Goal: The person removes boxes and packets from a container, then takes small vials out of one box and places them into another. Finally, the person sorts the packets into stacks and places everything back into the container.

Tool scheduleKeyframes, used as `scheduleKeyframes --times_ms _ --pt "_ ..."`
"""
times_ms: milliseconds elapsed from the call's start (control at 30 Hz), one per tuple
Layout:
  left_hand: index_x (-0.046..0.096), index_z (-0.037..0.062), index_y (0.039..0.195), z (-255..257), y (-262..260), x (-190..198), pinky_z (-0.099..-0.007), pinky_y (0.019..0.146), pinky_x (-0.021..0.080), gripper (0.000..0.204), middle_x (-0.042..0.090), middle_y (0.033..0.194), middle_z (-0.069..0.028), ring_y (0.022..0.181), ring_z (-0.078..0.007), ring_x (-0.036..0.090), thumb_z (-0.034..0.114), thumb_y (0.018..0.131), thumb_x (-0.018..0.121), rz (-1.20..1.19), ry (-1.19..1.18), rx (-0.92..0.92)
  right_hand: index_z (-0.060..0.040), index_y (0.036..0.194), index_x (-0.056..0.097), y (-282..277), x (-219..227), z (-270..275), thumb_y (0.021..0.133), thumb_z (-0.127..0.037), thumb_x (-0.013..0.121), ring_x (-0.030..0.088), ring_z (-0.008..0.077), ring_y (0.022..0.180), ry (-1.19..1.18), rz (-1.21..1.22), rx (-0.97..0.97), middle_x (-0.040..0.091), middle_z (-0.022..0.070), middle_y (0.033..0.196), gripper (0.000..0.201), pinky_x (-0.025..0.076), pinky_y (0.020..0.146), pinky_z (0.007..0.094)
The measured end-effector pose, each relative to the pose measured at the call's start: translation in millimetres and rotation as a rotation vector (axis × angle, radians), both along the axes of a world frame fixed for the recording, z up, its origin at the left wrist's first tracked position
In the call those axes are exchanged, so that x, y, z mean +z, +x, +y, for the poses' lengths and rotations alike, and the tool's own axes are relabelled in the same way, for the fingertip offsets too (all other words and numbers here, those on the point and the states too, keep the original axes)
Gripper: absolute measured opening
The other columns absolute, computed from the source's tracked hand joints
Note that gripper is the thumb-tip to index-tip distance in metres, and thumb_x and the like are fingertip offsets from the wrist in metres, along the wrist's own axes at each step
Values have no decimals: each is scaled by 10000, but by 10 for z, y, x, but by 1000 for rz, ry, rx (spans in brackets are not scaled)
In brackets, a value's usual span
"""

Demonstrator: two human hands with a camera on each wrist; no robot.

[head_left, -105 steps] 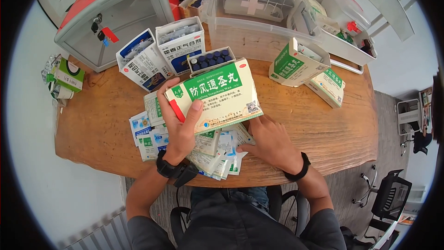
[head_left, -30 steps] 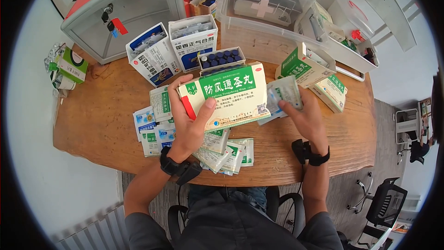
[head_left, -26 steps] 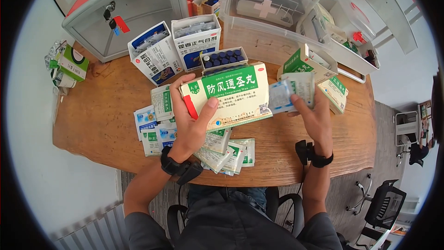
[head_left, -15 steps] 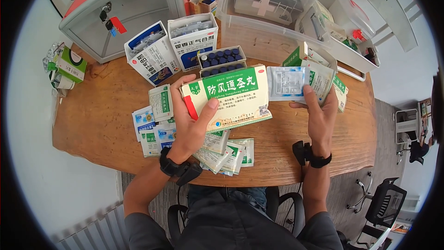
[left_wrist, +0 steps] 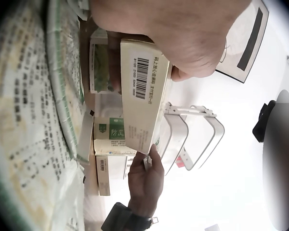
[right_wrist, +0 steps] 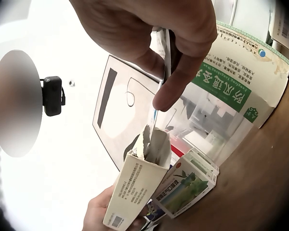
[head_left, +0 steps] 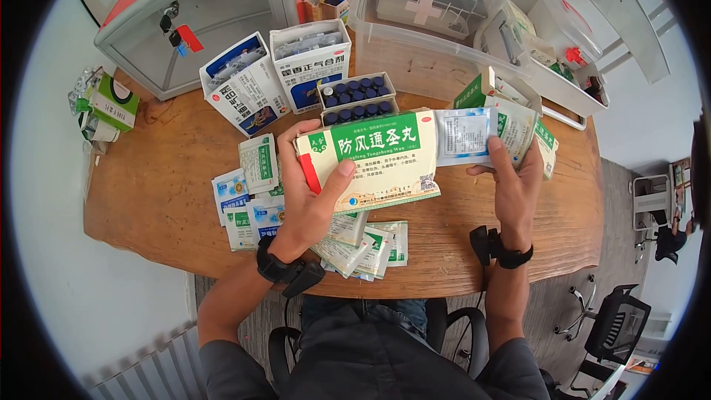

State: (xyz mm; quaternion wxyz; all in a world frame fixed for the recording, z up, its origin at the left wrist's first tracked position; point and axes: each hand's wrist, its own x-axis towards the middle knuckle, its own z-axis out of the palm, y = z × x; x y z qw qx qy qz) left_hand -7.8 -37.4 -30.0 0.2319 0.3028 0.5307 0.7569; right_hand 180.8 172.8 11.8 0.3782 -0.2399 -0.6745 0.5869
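Observation:
My left hand [head_left: 307, 204] grips a cream and green medicine box [head_left: 374, 163], thumb across its front, above the table. In the right wrist view the end of the box [right_wrist: 135, 187] facing my right hand is open, its flap torn. My right hand [head_left: 516, 189] pinches a few flat sachets [head_left: 466, 133], a silver-blue one in front and a green-printed one behind. Their left edge is right at the open end; in the right wrist view the sachet edge [right_wrist: 153, 118] enters the opening. More sachets [head_left: 370, 252] lie scattered on the table below the left hand.
Two white-and-blue boxes of vials [head_left: 307, 63] and trays of dark-capped bottles [head_left: 357, 92] stand behind. An open green box [head_left: 474, 92] stands right, partly hidden by sachets. Farther back are a clear plastic bin [head_left: 422, 48] and a red-grey cabinet [head_left: 204, 30]. The wooden table [head_left: 163, 192] curves in front.
My right hand has picked sachets up off the table, raised them to the right of the box and brought them leftward to its open end. The left hand keeps holding the box, shifting slightly.

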Motion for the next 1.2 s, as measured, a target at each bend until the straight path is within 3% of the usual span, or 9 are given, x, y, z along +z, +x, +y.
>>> scheduleKeyframes --times_ms 367,533,700,800,967,1200 --pt "310 30 1476 4 -3 3 -333 961 580 635 573 1294 -154 1157 -186 643 123 1001 722 -7 7 2 72 1355 531 -2 -2 -23 1060 -72 623 765 200 900 -39 4 15 745 161 1123 341 668 647 300" --pt "299 38 1486 6 -4 -22 -333 959 583 636 559 1291 -149 1160 -189 641 100 1003 708 24 -23 -70 54 1349 543 -38 -12 -151 1051 -69 641 759 190 896 -152 -150 230 741 139 1121 337 661 643 292" --pt "294 40 1491 4 21 -10 -336 983 568 643 538 1320 -148 1175 -191 624 92 1001 706 -33 -53 -91 38 1393 533 -58 -72 -257 1055 -79 652 749 162 931 -93 -195 276 728 114 1173 377 643 690 286" --pt "290 38 1496 -14 23 -23 -348 1007 549 658 530 1335 -150 1194 -196 610 104 998 715 -15 -49 -106 52 1359 566 -41 -101 -256 1054 -86 662 746 149 916 -165 -203 267 740 104 1136 349 637 717 283" --pt "283 36 1501 -30 -3 -70 -369 1033 528 677 528 1343 -158 1213 -208 601 123 995 724 63 -61 -143 61 1266 640 4 -107 -165 1045 -76 678 739 133 883 -168 -343 436 757 89 1056 263 638 739 286" --pt "263 37 1506 -3 40 -45 -373 1044 522 697 521 1347 -161 1228 -212 592 134 997 728 65 -43 -152 54 1295 634 -35 -141 -182 1039 -43 664 734 127 918 -137 -288 311 754 85 1086 276 634 779 295"
